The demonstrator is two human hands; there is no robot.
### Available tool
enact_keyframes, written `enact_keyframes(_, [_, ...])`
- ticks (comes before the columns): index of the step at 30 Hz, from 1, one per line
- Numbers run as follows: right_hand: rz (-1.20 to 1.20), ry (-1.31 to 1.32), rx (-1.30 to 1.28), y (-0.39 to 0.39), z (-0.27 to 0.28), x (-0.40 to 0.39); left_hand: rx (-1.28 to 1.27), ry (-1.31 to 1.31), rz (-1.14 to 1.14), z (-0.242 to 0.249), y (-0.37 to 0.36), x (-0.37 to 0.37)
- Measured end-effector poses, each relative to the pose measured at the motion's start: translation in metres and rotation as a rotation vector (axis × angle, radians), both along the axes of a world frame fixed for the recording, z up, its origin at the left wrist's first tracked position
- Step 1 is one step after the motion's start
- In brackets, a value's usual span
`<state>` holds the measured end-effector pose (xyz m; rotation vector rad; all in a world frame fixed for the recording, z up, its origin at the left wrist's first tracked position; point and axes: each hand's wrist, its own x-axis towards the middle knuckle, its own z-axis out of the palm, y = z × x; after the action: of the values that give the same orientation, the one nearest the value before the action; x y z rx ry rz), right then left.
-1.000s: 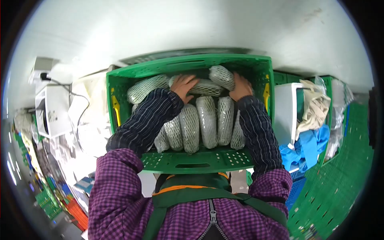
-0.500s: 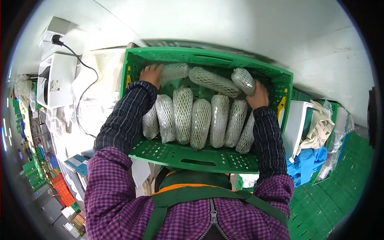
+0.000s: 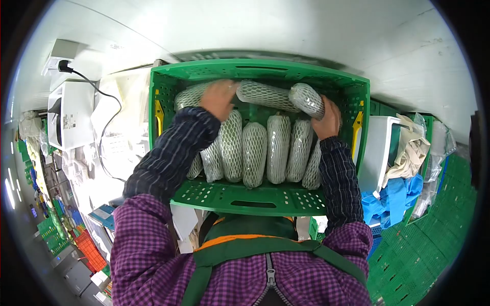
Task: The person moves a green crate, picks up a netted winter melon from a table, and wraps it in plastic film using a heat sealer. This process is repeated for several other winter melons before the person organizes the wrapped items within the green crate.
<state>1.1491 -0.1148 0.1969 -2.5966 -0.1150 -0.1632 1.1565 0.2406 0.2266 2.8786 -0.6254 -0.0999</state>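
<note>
A green crate (image 3: 260,206) holds several long, pale green pieces in white foam netting and clear wrap. Several, such as the netted piece (image 3: 254,153), stand side by side along the near part. Three more lie along the far wall: a left piece (image 3: 190,97), a middle piece (image 3: 266,95) and a right piece (image 3: 306,100). My left hand (image 3: 219,98) is over the right end of the far left piece, fingertips close to the middle one; its grip is partly hidden. My right hand (image 3: 329,118) is closed round the right end of the far right piece, which overlaps the middle one.
Left of the crate are a white box (image 3: 70,116), a black cable (image 3: 106,94) and clear plastic sheets. To the right stand a white container (image 3: 375,153) with beige cloth (image 3: 411,150) and blue plastic (image 3: 395,201). A white wall rises behind the crate.
My left hand has moved right, from the left end of the far row to beside the middle piece. The far left piece now lies further left. My right hand stays at the right piece.
</note>
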Motion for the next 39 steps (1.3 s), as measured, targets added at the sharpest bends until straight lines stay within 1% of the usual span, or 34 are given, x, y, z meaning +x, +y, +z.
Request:
enact_keyframes(1, [-0.003, -0.004, -0.004, 0.002, -0.001, 0.0, -0.063, 0.074, -0.036, -0.003, -0.02, 0.01])
enact_keyframes(2, [0.017, 0.003, 0.002, 0.003, -0.002, -0.001, -0.069, 0.066, -0.04, -0.009, -0.037, 0.019])
enact_keyframes(4, [0.03, 0.005, -0.002, 0.003, 0.0, -0.002, 0.107, 0.12, -0.147, -0.021, -0.066, 0.032])
enact_keyframes(5, [0.016, -0.002, 0.013, 0.003, 0.003, -0.003, 0.1, 0.113, -0.152, -0.024, -0.074, 0.039])
enact_keyframes(7, [-0.006, -0.011, 0.022, 0.001, 0.008, -0.001, 0.329, 0.226, -0.164, -0.021, -0.088, 0.049])
enact_keyframes(8, [-0.029, -0.016, 0.033, 0.001, 0.012, -0.001, 0.325, 0.226, -0.171, -0.017, -0.089, 0.05])
enact_keyframes(10, [-0.053, -0.018, 0.044, 0.002, 0.017, -0.001, 0.345, 0.386, -0.235, -0.005, -0.086, 0.049])
enact_keyframes(12, [-0.011, -0.033, -0.006, 0.005, 0.02, 0.004, 0.312, 0.368, -0.237, 0.0, -0.088, 0.045])
enact_keyframes(14, [-0.01, -0.028, -0.028, 0.017, 0.024, 0.008, 0.273, 0.456, -0.237, -0.012, -0.085, 0.044])
enact_keyframes(16, [-0.007, -0.008, -0.197, 0.024, 0.024, 0.014, 0.267, 0.488, -0.217, -0.025, -0.082, 0.043])
enact_keyframes(18, [0.001, -0.009, -0.193, 0.027, 0.024, 0.015, 0.054, 0.499, -0.066, -0.033, -0.079, 0.031])
enact_keyframes(19, [0.011, -0.019, -0.159, 0.03, 0.023, 0.015, 0.045, 0.39, -0.056, -0.03, -0.084, 0.025])
enact_keyframes(22, [0.053, -0.032, -0.097, 0.034, 0.032, 0.018, 0.014, 0.374, -0.071, 0.003, -0.106, 0.024])
enact_keyframes(24, [0.094, -0.044, -0.059, 0.04, 0.034, 0.021, 0.022, 0.383, -0.067, 0.012, -0.103, 0.018])
enact_keyframes(26, [0.086, -0.083, -0.141, 0.041, 0.036, 0.024, -0.098, 0.616, 0.097, 0.016, -0.096, 0.011])
enact_keyframes(27, [0.09, -0.079, -0.152, 0.04, 0.036, 0.025, -0.187, 0.618, 0.068, -0.011, -0.077, 0.007])
enact_keyframes(28, [0.088, -0.08, -0.155, 0.039, 0.035, 0.027, -0.188, 0.617, 0.065, -0.022, -0.064, 0.008])
enact_keyframes(30, [0.124, -0.071, -0.143, 0.036, 0.032, 0.031, -0.408, 0.718, 0.119, -0.034, -0.048, 0.014])
enact_keyframes(31, [0.125, -0.066, -0.145, 0.035, 0.029, 0.031, -0.302, 0.695, 0.072, -0.03, -0.047, 0.017])
enact_keyframes(32, [0.112, -0.032, -0.147, 0.034, 0.026, 0.032, -0.304, 0.699, 0.076, -0.028, -0.047, 0.018])
enact_keyframes(34, [0.101, 0.005, -0.147, 0.032, 0.022, 0.033, -0.076, 0.429, -0.039, -0.023, -0.05, 0.022])
enact_keyframes(35, [0.078, 0.014, -0.141, 0.032, 0.019, 0.032, -0.072, 0.434, -0.04, -0.016, -0.051, 0.034])
enact_keyframes(37, [0.059, 0.042, -0.127, 0.034, 0.015, 0.021, -0.181, 0.598, -0.109, -0.007, -0.054, 0.05])
enact_keyframes(38, [0.044, 0.047, -0.114, 0.034, 0.015, 0.019, -0.179, 0.599, -0.105, -0.006, -0.055, 0.041])
enact_keyframes(39, [0.022, 0.039, -0.103, 0.032, 0.017, 0.023, -0.155, 0.587, -0.023, -0.004, -0.058, 0.032])
